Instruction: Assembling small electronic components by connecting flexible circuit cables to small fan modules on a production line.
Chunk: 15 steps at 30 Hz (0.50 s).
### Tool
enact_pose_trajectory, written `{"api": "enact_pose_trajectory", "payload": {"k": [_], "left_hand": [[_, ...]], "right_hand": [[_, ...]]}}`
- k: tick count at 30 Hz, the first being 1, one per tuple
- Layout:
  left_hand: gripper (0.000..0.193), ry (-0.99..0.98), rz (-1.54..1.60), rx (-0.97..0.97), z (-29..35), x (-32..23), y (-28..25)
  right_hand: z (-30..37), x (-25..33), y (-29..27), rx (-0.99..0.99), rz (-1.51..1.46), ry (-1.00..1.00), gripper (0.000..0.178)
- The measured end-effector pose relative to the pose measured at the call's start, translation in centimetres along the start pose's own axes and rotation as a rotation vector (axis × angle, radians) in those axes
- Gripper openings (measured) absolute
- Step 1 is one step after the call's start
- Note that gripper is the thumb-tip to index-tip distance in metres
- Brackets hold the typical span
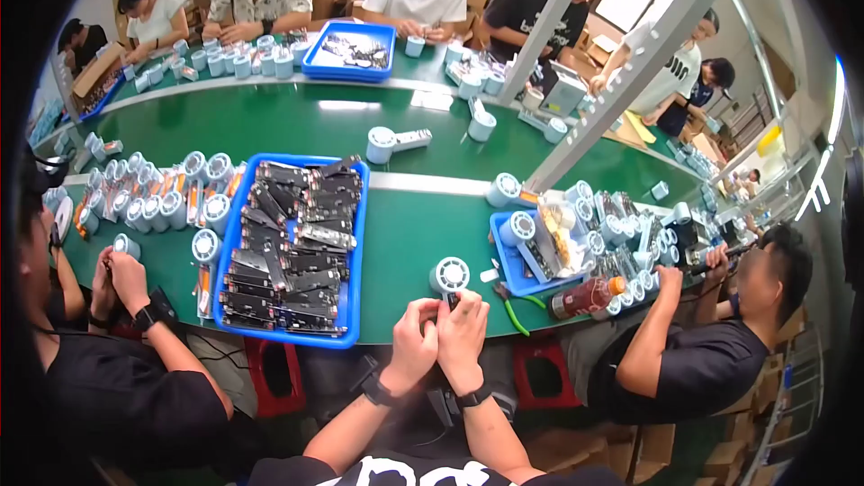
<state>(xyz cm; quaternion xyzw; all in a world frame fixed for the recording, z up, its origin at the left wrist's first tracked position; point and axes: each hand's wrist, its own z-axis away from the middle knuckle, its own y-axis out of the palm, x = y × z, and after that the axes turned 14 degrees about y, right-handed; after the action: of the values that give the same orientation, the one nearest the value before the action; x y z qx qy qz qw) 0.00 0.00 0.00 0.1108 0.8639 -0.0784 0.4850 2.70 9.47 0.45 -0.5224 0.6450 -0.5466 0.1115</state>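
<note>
A light-blue round fan [451, 275] with a white spoked grille stands at the near table edge, just beyond my fingers. My left hand [414, 342] and my right hand [463, 333] meet at its near side, both closed. Between their fingertips shows a small dark part [453, 300]; whether it is joined to the fan I cannot tell, as the fingers hide most of it. To the left, a blue tray [359, 243] holds many black, strip-shaped parts, some with circuit boards. Green-handled pliers [515, 313] lie right of my hands.
Many similar fans [157, 202] crowd the left side. A smaller blue tray [499, 256] and a bottle of dark drink [587, 298] stand right. Another fan [382, 145] lies across the green conveyor [297, 121]. Co-workers sit on both sides and opposite; a metal post [612, 90] rises right.
</note>
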Motion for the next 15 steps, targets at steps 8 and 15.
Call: {"api": "enact_pose_trajectory", "payload": {"k": [8, 15], "left_hand": [[0.024, 0.081, -0.258, -0.056, -2.5, -1.9, -1.8], [0.024, -0.004, -0.23, -0.104, -3.0, -0.7, -2.4]], "right_hand": [[-1.6, 1.3, -3.2, 0.136, -0.158, -0.01, 0.068], [-15.3, 9.1, -1.0, 0.106, -0.266, -0.301, 0.071]]}}
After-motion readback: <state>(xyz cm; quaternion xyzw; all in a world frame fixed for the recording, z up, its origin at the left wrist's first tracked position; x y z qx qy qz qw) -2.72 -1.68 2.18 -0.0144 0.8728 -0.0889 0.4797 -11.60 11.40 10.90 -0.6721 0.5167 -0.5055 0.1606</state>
